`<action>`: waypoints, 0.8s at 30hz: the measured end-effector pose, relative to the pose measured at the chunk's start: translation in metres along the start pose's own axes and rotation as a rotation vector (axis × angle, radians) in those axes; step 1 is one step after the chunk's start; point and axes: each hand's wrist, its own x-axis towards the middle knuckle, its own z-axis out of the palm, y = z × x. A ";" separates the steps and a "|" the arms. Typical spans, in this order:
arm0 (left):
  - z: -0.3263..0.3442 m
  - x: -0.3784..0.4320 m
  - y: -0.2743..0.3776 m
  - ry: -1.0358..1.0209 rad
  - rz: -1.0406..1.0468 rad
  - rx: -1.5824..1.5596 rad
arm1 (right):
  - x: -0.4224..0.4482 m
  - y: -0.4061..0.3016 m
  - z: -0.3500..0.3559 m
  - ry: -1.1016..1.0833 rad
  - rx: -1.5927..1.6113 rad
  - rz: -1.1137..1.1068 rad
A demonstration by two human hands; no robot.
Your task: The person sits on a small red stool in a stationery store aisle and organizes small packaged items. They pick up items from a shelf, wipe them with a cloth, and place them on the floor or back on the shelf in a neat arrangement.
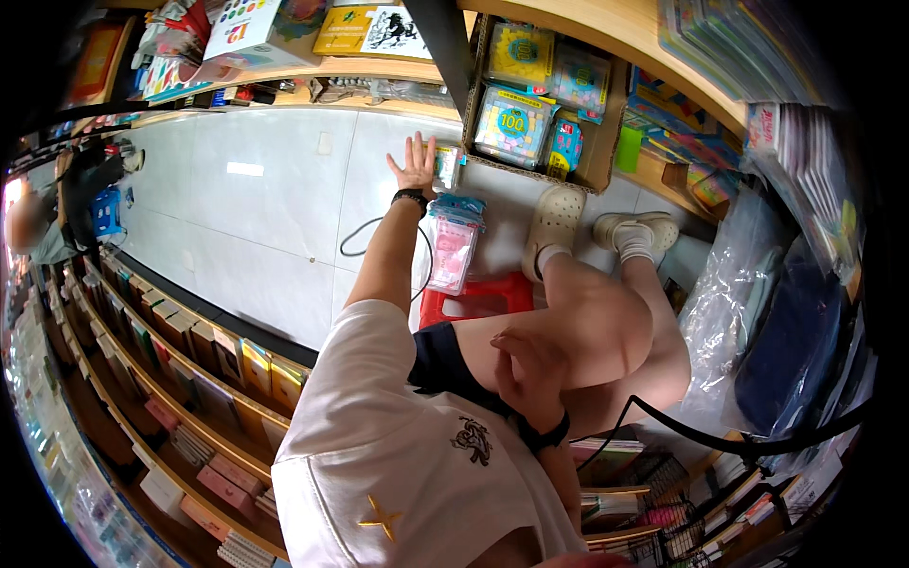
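Note:
My left hand (414, 167) reaches out over the tiled floor, fingers spread, beside a small clear plastic box (447, 167); whether it touches the box is unclear. Below it, packs with pink contents (451, 248) and blue tops lie by a red plastic stool (511, 290). My right hand (529, 373) is loosely curled over my thigh, with nothing seen in it. Right of my left hand, a cardboard carton (543, 172) holds a yellow pack (520, 55), a clear box of pastel cubes (513, 126), another cube box (581, 79) and a blue pack (566, 148).
Wooden shelves (398, 69) with boxed goods run along the top. Book racks (206, 369) stand at lower left. Plastic-wrapped goods (731, 284) fill the right side. A black cable (746, 446) crosses at lower right. Another person (53, 227) is at the far left, near a blue stool (106, 211).

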 end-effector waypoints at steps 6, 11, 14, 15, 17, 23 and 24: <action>0.021 -0.049 -0.052 -0.213 -0.104 -0.197 | -0.003 -0.003 0.004 0.091 0.004 -0.133; 0.014 -0.090 -0.078 -0.091 0.013 -0.551 | -0.014 -0.008 0.000 0.011 0.523 0.070; -0.033 -0.091 -0.068 0.041 0.216 -0.665 | -0.023 0.023 -0.016 -0.045 0.949 0.006; -0.051 -0.088 -0.062 0.145 0.306 -0.653 | -0.023 0.022 -0.023 0.009 1.195 0.060; -0.095 -0.085 -0.046 0.226 0.399 -0.662 | -0.029 0.036 -0.031 -0.004 1.564 0.080; -0.209 -0.109 -0.009 0.379 0.613 -0.762 | -0.043 0.023 -0.028 0.018 1.618 0.149; -0.227 -0.114 -0.003 0.436 0.701 -0.759 | -0.046 0.024 -0.028 0.032 1.668 0.161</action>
